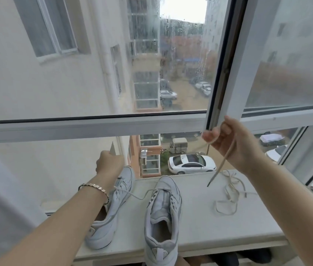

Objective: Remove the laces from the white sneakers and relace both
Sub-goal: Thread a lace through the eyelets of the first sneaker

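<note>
Window sill [200, 227]: pale ledge below the window frame [94, 127]; it carries both shoes and a lace.
Left sneaker [113, 204]: white, toward the sill's left end, toe at the far edge; partly covered by the left forearm.
Right sneaker [163, 214]: white, upright at mid-sill, toe toward the far edge, heel past the near edge; upper eyelets bare.
Slack strand [142, 197]: sags onto the sill between the two sneakers' lacing.
Loose lace [228, 191]: white, tangled in loops toward the sill's right end, near the far edge.
Held lace [223, 162]: hangs from the right hand, dark tip just above the sill.
Right hand [232, 143]: raised, fingers [209, 136] curled, pinching the held lace.
Left hand [109, 164]: raised over the left sneaker's toe, fingers curled into a fist; what it grips cannot be told.
Bracelet [94, 186]: gold links, on the left wrist.
</note>
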The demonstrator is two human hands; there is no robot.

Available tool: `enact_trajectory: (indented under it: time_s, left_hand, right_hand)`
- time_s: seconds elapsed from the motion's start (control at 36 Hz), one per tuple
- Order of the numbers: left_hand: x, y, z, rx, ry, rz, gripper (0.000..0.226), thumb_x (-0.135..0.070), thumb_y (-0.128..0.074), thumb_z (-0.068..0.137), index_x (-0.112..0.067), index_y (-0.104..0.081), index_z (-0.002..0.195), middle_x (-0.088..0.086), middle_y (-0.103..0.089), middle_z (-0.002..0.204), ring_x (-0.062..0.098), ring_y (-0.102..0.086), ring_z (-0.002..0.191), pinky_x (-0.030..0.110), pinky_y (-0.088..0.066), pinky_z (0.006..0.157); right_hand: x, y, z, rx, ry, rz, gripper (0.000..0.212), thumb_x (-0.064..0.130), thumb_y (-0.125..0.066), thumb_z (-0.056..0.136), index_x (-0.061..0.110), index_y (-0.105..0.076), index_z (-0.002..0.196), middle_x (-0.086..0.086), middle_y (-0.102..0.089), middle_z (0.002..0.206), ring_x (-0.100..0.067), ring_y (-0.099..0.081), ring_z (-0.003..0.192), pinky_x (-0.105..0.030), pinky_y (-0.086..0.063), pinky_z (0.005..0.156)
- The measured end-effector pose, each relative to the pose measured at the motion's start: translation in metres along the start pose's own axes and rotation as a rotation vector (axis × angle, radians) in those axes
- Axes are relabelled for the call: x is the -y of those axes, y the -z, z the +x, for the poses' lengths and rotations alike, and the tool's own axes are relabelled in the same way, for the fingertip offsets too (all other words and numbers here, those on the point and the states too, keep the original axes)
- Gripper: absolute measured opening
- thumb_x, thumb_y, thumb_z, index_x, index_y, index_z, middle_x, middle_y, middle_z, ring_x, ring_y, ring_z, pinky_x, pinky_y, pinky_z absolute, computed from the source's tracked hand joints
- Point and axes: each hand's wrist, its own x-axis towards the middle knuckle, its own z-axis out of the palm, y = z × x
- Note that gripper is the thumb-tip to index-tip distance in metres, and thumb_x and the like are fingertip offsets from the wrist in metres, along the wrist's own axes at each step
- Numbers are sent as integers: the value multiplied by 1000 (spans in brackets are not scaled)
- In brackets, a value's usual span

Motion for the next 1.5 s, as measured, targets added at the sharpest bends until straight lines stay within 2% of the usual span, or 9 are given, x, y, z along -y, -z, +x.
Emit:
enact_trajectory:
  time_s: [0.19,0.31,0.44,0.64,0.75,1.06,1.19,1.39,1.5]
  left_hand:
    - [-56,5,-60,355,-276,-470,19,-13,-49,96,-15,-66,87,-3,-74,79,1,-59,57,13,-44,50]
    - [-73,-3,-86,514,-392,-540,17,-16,-52,94,-15,-66,85,-4,-74,83,6,-68,73,13,-50,61]
    - [-69,-16,-97,622,-477,-544,15,-11,-58,90,-13,-71,84,13,-54,57,16,-48,42,22,-48,47]
    - [-51,-22,-93,479,-544,-467,23,-1,-66,82,-24,-74,83,-10,-70,63,-3,-60,56,11,-45,53]
    - [-45,-26,-95,483,-483,-505,16,-6,-66,83,-20,-73,89,-12,-69,64,-5,-60,58,9,-45,54]
    - [-40,-29,-98,463,-607,-463,24,-4,-64,85,-26,-71,90,9,-70,86,1,-65,73,10,-49,65]
    - [-36,-27,-89,283,-537,-358,24,-13,-64,87,-34,-69,79,-11,-65,59,4,-63,62,23,-55,67]
    - [-24,-25,-77,324,-303,-267,22,-14,-63,88,-23,-68,69,-12,-57,46,1,-54,45,15,-47,58]
    - [-24,-26,-80,381,-262,-264,23,-16,-62,89,-21,-67,67,-11,-58,47,1,-53,46,9,-47,54]
  right_hand:
    - [-7,-26,-9,257,-194,-454,19,19,-52,90,8,-59,77,1,-55,57,-9,-44,45,-16,-38,42]
    - [-13,-39,-18,354,-192,-629,29,24,-42,98,6,-62,85,-1,-70,75,-8,-51,51,-15,-39,44]
    - [-18,-43,-21,389,-204,-713,45,31,-35,100,-4,-62,96,-4,-71,83,-11,-62,68,-21,-52,64]
    - [-23,-29,-20,334,-236,-720,40,25,-35,101,-5,-62,103,-12,-72,95,-20,-69,86,-30,-56,81]
    - [-27,-26,-22,321,-215,-805,34,27,-33,101,19,-63,85,-3,-73,85,-11,-69,77,-23,-55,68]
    - [-37,-27,-24,376,-263,-754,36,25,-33,101,15,-64,86,7,-69,80,-12,-67,79,-22,-53,61]
    - [-34,-22,-24,241,-93,-896,34,22,-39,98,10,-60,74,6,-67,70,-5,-63,63,-15,-46,50]
    - [-31,-15,-21,78,59,-189,40,27,-44,90,21,-49,50,1,-71,96,-11,-63,98,-26,-44,84]
    - [-31,-23,-19,84,26,221,35,32,-49,82,22,-54,49,3,-59,60,-12,-63,63,-25,-52,70]
